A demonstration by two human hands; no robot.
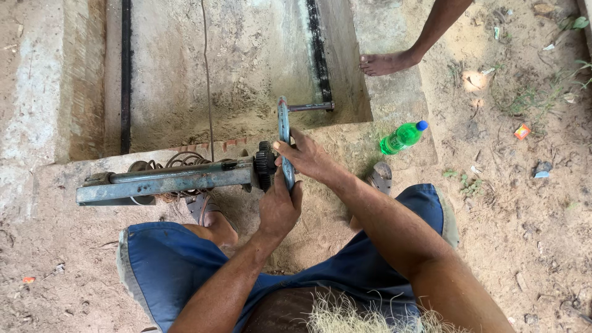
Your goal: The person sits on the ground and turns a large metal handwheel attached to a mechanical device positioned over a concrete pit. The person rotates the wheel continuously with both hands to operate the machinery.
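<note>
Nearest the camera are the person's two bare knees in blue shorts [166, 265], with both forearms reaching forward over sandy ground. The left hand [279, 206] is closed around the lower end of a flat blue-grey crank arm [284, 139], fingers wrapped from below. The right hand [306, 157] is clamped on the same arm a little higher, thumb pressed against its near face. Both hands hold that one piece and nothing else.

The crank arm stands roughly upright at the right end of a single blue-grey metal bar [166, 182] that lies level across a low concrete ledge [37, 179]. One black toothed gear [265, 164] sits on the bar's end, just beside the crank and touching the left hand's fingers. One handle rod [310, 106] sticks out sideways from the crank's top. A coil of rusty wire [179, 161] lies behind the bar.

To the right, one green plastic bottle [402, 137] with a blue cap lies on the sand. Beyond is a sunken concrete pit [246, 61], and at its far edge stands another person's one bare foot [387, 62].
</note>
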